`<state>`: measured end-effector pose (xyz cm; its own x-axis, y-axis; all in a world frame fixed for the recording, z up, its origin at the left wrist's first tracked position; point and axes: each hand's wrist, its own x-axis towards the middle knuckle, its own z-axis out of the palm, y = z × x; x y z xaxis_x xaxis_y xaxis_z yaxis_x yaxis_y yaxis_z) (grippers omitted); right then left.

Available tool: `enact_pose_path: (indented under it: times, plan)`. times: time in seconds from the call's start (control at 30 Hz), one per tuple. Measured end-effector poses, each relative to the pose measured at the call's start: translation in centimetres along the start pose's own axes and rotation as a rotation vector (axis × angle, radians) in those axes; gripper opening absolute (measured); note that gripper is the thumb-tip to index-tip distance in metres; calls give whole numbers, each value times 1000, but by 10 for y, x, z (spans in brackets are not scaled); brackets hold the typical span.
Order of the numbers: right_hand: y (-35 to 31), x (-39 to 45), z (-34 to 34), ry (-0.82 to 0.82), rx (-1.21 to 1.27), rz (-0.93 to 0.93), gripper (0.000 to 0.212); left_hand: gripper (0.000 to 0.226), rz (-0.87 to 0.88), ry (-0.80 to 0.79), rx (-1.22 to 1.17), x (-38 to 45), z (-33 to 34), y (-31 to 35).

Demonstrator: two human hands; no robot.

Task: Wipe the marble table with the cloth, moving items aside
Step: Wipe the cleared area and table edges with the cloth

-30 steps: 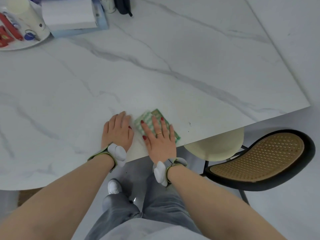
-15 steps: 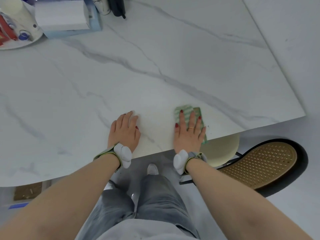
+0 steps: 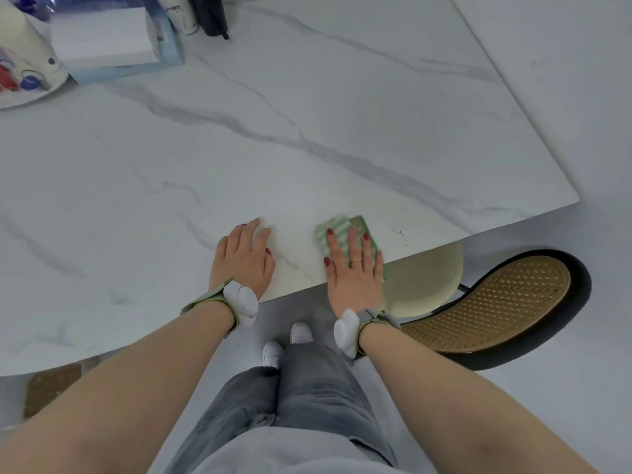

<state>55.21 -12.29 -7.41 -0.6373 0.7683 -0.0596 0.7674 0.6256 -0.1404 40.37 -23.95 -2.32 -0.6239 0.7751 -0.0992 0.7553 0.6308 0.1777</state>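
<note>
Standing at the near edge of the marble table [image 3: 307,107], the person has grey trousers and white shoes [image 3: 301,333] showing at 6 o'clock, both bare forearms reaching forward with a band [image 3: 239,302] on each wrist. The left hand [image 3: 244,256] lies palm-down on bare marble just inside the table edge, fingers straight and close together, holding nothing. At its 3 o'clock, a little apart, the right hand [image 3: 354,265] presses flat on the green-and-white cloth [image 3: 333,230], fingers extended and slightly spread, a ring on one of them. The cloth sits folded at the table's near edge, its far end showing beyond the fingertips. Below the edge at 4 o'clock is a cream round stool [image 3: 424,282], and beyond it a cane-seated chair [image 3: 496,302]. A few dark specks [image 3: 398,231] lie on the marble at the cloth's 3 o'clock. Far off at 11 o'clock stand a tissue box [image 3: 113,42], a white tray [image 3: 24,94] with a cream container [image 3: 24,46], and a dark object [image 3: 210,15].
</note>
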Motion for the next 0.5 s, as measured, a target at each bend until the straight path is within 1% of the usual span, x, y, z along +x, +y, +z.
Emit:
enact_pose_path:
  times: [0.1,0.17,0.2,0.23,0.27,0.37,0.4,0.5]
  plan:
    - [19,14,-9,-89,33,140,53,49,37,5,-4,-1,-3,-1]
    - [14,22,-12,-144,62,284,50,51,51,12,-3,0,-5,-2]
    - [3,22,-13,-143,69,330,51,52,56,18,-7,-1,-6,-5]
    - [-9,19,-13,-154,70,327,51,52,64,22,-14,-4,-6,-6]
    - [-24,16,-14,-170,69,271,50,52,68,24,-19,-5,-6,-8]
    - [-64,2,-14,-232,73,-21,50,50,77,33,-6,-9,-6,-12]
    - [-71,-1,-14,-250,74,-72,51,50,78,34,-2,-10,-7,-13]
    - [-71,0,-14,-273,50,-139,52,53,87,16,-2,-12,-6,-18]
